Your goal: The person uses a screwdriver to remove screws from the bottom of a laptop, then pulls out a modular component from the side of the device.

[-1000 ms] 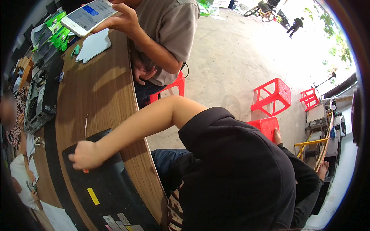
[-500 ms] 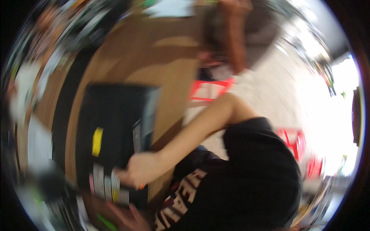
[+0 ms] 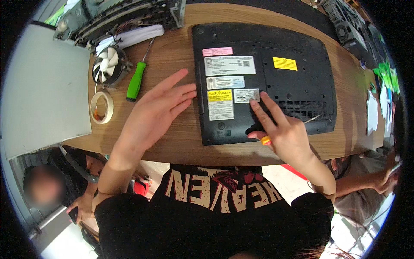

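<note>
The laptop [image 3: 276,84] lies bottom side up on the wooden table [image 3: 177,47], between one and two o'clock from the middle of the view. Its underside carries a yellow sticker [image 3: 285,63], a pink sticker [image 3: 217,52] and several whitish ones. The right hand [image 3: 286,133] is at five o'clock of the laptop, above its near part. It is curled around an orange screwdriver [image 3: 266,140], whose shaft points to two o'clock, while two fingers are stretched forward and seem to rest by a whitish sticker. The left hand [image 3: 151,112] is near nine o'clock, just beside the laptop's edge, with its fingers extended and a little spread. Whether its fingertips touch the laptop, I cannot tell. Further out at nine o'clock lie a green screwdriver [image 3: 135,82], tip toward one o'clock, and a fan [image 3: 106,64]. A tape roll [image 3: 110,108] is at six o'clock of this fan. At ten o'clock there is a metal chassis [image 3: 125,21], at two o'clock a computer case [image 3: 350,36], and at three o'clock green packets [image 3: 387,77].
</note>
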The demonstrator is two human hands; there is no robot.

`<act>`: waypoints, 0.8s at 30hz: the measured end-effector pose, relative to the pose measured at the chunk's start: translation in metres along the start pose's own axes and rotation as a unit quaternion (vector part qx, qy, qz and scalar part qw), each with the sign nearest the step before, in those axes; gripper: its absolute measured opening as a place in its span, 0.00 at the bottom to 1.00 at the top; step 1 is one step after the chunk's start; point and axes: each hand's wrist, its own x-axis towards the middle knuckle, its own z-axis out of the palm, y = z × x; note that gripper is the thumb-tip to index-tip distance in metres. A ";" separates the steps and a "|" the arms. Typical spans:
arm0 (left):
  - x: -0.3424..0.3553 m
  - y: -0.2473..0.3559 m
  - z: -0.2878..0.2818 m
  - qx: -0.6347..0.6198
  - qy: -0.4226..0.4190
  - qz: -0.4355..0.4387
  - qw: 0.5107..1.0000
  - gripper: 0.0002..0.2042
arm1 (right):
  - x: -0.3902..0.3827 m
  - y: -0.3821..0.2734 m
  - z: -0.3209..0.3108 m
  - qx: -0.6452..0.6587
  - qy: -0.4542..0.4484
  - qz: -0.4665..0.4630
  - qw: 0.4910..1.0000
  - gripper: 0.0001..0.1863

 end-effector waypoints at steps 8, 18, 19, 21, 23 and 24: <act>0.038 -0.015 -0.022 0.352 0.027 0.066 0.933 0.29 | 0.011 0.004 -0.008 0.045 -0.015 0.031 0.998 0.26; 0.061 -0.016 -0.022 0.542 0.081 0.195 0.814 0.32 | 0.033 0.005 -0.001 0.065 0.006 0.058 0.996 0.21; 0.062 -0.016 -0.022 0.529 0.082 0.186 0.824 0.32 | 0.035 0.005 0.000 0.066 0.005 0.061 0.996 0.21; 0.062 -0.014 -0.021 0.518 0.084 0.204 0.827 0.34 | 0.036 0.005 -0.001 0.071 0.011 0.062 0.996 0.21; 0.064 -0.011 -0.020 0.508 0.080 0.198 0.834 0.36 | 0.036 0.004 -0.002 0.066 0.002 0.066 0.996 0.21; 0.066 -0.009 -0.019 0.506 0.076 0.182 0.840 0.37 | 0.036 0.005 -0.003 0.064 0.001 0.064 0.996 0.20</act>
